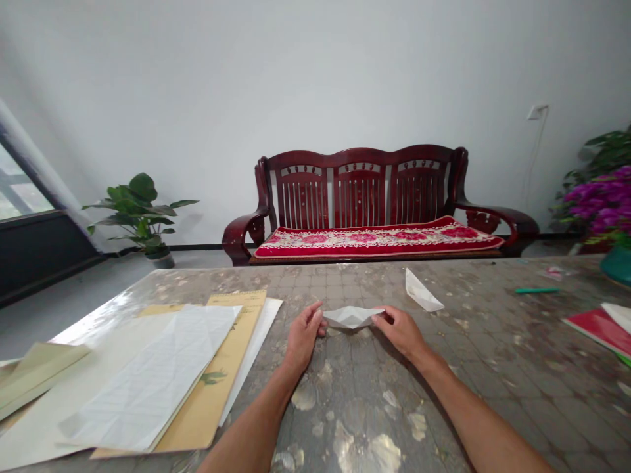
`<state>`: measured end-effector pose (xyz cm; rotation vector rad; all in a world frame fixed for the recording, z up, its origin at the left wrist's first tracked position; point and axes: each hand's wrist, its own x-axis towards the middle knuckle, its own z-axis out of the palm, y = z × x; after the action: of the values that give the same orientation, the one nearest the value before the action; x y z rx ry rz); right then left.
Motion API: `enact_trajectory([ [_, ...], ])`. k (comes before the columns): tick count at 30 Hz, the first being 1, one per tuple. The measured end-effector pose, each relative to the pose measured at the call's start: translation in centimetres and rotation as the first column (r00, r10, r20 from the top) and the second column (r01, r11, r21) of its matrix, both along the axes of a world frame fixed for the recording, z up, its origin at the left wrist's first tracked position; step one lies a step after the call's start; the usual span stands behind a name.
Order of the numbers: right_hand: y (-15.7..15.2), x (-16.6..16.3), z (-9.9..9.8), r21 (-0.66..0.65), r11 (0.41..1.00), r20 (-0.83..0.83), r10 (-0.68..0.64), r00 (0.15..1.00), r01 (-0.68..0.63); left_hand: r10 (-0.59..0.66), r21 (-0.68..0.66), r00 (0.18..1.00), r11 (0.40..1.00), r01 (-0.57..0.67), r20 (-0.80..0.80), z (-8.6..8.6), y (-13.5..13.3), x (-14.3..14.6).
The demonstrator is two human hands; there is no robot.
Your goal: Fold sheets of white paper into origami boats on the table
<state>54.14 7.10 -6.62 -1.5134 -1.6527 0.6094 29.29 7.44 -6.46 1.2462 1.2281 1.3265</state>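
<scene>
Holding both forearms (263, 397) angled forward and inward over a patterned tabletop (362, 381). Pinching a folded white paper (351, 319) straight ahead, left tip in the nearly closed left hand (303, 333), right tip between thumb and bent fingers of the right hand (403, 332). Looking past a second folded paper (422, 291), lying beyond the right hand, toward a dark red bench (359, 197) standing against a pale wall (315, 72).

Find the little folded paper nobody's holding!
In the head view, the little folded paper lies right of centre on the table, just beyond the right hand.
</scene>
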Motion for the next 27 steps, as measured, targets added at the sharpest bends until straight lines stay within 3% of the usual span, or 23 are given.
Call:
enact_trajectory([
  [14,0.2,0.3,-0.9,0.103,0.994,-0.103,-0.03,0.994,0.04,-0.033,0.064,0.983,0.997,0.045,-0.18,-0.7,0.0,0.0],
  [19,-0.4,-0.2,-0.2,0.159,0.986,-0.059,0.053,0.997,-0.043,-0.02,0.059,0.972,0.998,0.035,-0.234,-0.7,0.1,-0.1],
  [23,-0.8,-0.7,0.5,0.156,0.98,-0.002,0.126,0.992,-0.124,-0.024,0.045,0.98,0.998,0.033,-0.199,-0.7,0.2,0.0],
  [27,-0.5,-0.9,0.4,0.098,0.994,-0.175,0.056,0.983,-0.039,-0.019,0.03,0.998,0.999,0.021,-0.068,-0.2,0.1,0.2],
])
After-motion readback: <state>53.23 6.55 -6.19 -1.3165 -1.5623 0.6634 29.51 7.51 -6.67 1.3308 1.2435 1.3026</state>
